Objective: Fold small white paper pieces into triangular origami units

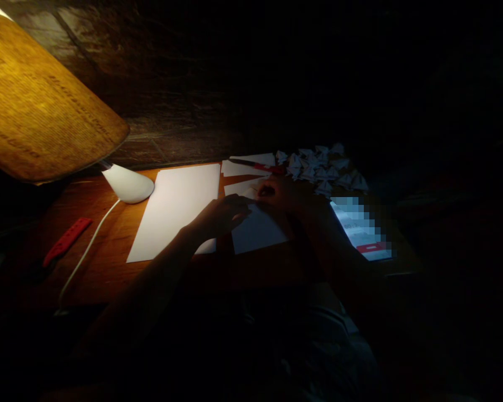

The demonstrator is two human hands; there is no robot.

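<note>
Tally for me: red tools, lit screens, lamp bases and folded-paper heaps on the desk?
Red tools: 2, flat red strip and slim red pen-like tool
Lit tablet screen: 1
White cone-shaped lamp base: 1
Heap of small folded white paper pieces: 1
Total: 5

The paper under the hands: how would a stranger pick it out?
On the lamplit desk, look right of the big white sheet. The smaller sheet lies there, its top edge under the left hand and right hand. Alone among the papers, it has both hands on it.
</note>
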